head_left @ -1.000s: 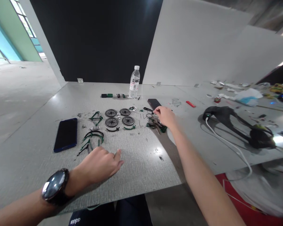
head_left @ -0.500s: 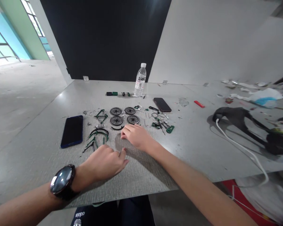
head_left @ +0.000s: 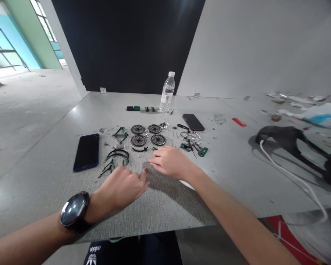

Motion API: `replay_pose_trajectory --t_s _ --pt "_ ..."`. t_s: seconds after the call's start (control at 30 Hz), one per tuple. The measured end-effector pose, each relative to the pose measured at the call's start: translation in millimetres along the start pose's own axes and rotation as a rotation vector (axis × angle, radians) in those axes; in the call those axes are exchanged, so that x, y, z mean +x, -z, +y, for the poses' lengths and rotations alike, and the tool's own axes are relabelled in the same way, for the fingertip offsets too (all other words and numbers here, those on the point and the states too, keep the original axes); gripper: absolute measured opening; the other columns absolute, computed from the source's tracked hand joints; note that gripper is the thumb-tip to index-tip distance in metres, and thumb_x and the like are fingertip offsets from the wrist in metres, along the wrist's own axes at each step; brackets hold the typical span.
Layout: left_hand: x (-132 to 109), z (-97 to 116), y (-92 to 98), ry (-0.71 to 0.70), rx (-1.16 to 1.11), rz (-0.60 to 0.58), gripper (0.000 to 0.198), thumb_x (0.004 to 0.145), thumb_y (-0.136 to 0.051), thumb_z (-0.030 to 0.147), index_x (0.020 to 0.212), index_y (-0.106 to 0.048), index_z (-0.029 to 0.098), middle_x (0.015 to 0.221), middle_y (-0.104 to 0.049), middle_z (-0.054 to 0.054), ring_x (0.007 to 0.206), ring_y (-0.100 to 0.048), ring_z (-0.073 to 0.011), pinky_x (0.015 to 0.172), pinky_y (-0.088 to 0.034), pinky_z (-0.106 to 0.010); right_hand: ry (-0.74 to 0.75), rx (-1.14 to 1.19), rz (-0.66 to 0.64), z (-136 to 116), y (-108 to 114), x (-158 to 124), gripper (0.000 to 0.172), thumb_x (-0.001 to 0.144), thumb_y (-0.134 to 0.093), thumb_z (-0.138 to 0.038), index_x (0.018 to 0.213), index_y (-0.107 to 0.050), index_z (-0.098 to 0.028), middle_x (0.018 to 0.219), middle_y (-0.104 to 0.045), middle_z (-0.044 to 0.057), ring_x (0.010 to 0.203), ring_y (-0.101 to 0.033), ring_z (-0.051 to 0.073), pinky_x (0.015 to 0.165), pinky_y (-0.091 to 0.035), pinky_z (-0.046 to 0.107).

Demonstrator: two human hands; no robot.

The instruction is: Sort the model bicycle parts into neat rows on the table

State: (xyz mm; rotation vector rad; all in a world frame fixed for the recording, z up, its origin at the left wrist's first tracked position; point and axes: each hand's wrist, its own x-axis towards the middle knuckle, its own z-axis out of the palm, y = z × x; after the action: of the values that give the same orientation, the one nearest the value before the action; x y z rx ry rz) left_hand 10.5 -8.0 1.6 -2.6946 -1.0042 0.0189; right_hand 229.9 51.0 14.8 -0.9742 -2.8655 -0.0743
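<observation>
My left hand point(head_left: 129, 186), below a watch on the wrist, has its fingers curled and thumb near the index finger; anything in it is too small to make out. My right hand point(head_left: 171, 163) is closed in a pinch just above the table, pointing left, its contents hidden. Close by lie a black curved part point(head_left: 139, 149) and tiny silver pieces. Beyond are model bicycle wheels point(head_left: 138, 140) with black tyres and a green diamond-shaped frame point(head_left: 121, 135). Curved mudguards point(head_left: 118, 155) and a black fork-like part point(head_left: 107, 169) lie left of my hands.
A blue-edged phone point(head_left: 86, 152) lies left, a dark phone point(head_left: 193, 122) farther back. A water bottle point(head_left: 167, 92) stands behind the wheels. Green and silver parts point(head_left: 193, 143), a red object point(head_left: 238, 122) and a black strapped device point(head_left: 284, 138) with a white cable lie right.
My right hand has drawn back slightly and to the right, uncovering the black curved part and tiny pieces. My left hand stays nearly in place. The view has shifted slightly.
</observation>
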Motion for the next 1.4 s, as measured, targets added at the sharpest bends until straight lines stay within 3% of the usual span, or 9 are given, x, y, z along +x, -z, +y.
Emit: replay_pose_trajectory --t_s 0.47,1.4 --pt "8 -14 9.3 0.175 -0.006 -0.203 0.055 0.105 -0.046 0.044 0.150 -0.051 0.013 0.074 -0.076 -0.010 0.067 -0.075 -0.0314 0.049 -0.045 -0.034 -0.006 -0.112 -0.014 -10 -6 3 0.029 0.107 -0.046 -0.025 0.104 -0.074 -0.018 0.087 -0.069 0.004 0.083 -0.059 0.018 0.075 -0.035 0.033" --pt "10 -15 13.2 0.229 -0.039 -0.263 0.055 0.106 -0.043 0.043 0.152 -0.049 0.013 0.081 -0.076 -0.015 0.075 -0.076 -0.0352 0.057 -0.055 -0.039 -0.085 -0.064 -0.019 -18 -7 8 0.029 0.107 -0.046 -0.026 0.111 -0.074 -0.020 0.091 -0.071 0.004 0.082 -0.059 0.019 0.076 -0.032 0.034"
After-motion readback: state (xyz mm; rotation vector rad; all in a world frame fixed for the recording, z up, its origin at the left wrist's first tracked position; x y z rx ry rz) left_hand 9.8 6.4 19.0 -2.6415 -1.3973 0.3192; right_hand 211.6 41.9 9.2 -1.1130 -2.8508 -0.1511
